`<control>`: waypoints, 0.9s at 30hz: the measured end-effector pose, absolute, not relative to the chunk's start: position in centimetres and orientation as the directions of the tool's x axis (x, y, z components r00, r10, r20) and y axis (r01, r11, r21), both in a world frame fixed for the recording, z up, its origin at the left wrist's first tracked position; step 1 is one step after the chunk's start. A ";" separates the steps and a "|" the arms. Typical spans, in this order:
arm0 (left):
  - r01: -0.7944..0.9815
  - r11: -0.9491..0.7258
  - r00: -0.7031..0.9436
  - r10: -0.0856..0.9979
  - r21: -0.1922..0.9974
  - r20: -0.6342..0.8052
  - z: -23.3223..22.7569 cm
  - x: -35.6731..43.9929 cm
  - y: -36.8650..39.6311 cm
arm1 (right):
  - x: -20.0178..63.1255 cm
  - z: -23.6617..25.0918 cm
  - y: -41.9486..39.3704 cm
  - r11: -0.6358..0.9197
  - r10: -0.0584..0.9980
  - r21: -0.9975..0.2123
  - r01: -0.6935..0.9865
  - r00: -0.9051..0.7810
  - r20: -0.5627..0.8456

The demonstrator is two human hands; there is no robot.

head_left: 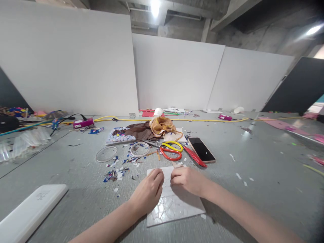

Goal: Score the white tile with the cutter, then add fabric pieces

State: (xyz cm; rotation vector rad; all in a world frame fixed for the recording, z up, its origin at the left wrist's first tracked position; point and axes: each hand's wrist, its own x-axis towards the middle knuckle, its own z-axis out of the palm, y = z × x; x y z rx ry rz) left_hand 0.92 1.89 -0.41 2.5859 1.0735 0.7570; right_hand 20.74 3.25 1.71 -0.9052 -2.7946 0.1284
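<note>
A white board (177, 209) with curved, cell-like outlines lies flat before me, its near half shiny and its far half plainer white. Over its left side, my left hand (150, 189) has its fingers curled in near the far part. From the right, my right hand (188, 181) rests on the far right part with fingers bent and pressed together. Whatever is between the fingertips of either hand is too small or hidden to make out. Just beyond lie scissors (171, 154) with one red and one yellow handle loop, and a red-handled tool (194, 156).
Two tape rings (140, 149) and colourful scraps (113, 174) lie left of the scissors. A phone (201, 149) is at right. Behind are brown and orange cloth (163, 126) and a patterned panel (118, 135). A white slab (35, 211) sits near left; a yellow cable (207, 120) crosses behind.
</note>
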 end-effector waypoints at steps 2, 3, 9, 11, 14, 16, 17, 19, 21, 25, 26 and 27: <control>0.585 -0.703 0.599 0.710 0.404 0.369 -0.4 0.9 1.9 | 20.7 1.8 3.2 0.820 0.573 -0.090 0.566 -0.804 0.162; 0.585 -0.704 0.600 0.710 0.403 0.369 -0.4 0.9 1.9 | 20.6 1.8 3.2 0.823 0.567 -0.072 0.563 -0.808 0.163; 0.584 -0.705 0.600 0.708 0.402 0.372 -0.4 0.9 1.9 | 20.5 1.9 3.1 0.833 0.548 -0.016 0.553 -0.820 0.168; 0.582 -0.706 0.600 0.707 0.403 0.373 -0.3 0.9 1.9 | 20.5 1.9 3.0 0.835 0.543 -0.009 0.550 -0.820 0.180; 0.581 -0.708 0.601 0.705 0.401 0.375 -0.3 0.9 1.9 | 20.5 1.8 3.1 0.833 0.545 -0.011 0.553 -0.818 0.183; 0.580 -0.710 0.601 0.704 0.399 0.378 -0.3 0.8 1.9 | 20.6 1.8 3.2 0.832 0.548 -0.017 0.554 -0.818 0.176; 0.581 -0.710 0.601 0.704 0.398 0.379 -0.3 0.8 1.9 | 20.6 1.7 3.3 0.831 0.550 -0.018 0.555 -0.817 0.174; 0.580 -0.713 0.604 0.701 0.395 0.378 -0.4 0.8 1.9 | 20.8 1.7 3.4 0.833 0.546 -0.008 0.553 -0.819 0.174; 0.577 -0.716 0.606 0.698 0.393 0.381 -0.4 0.8 1.9 | 20.9 1.7 3.5 0.842 0.527 0.023 0.538 -0.832 0.173; 0.572 -0.722 0.605 0.692 0.389 0.394 -0.4 0.9 2.0 | 20.8 1.8 3.1 0.857 0.471 0.152 0.493 -0.868 0.159; 0.572 -0.722 0.607 0.692 0.389 0.392 -0.4 0.9 2.0 | 20.7 1.8 2.9 0.852 0.461 0.196 0.485 -0.873 0.156; 0.572 -0.722 0.609 0.692 0.390 0.388 -0.4 0.9 2.0 | 20.6 1.8 2.7 0.846 0.450 0.240 0.476 -0.879 0.158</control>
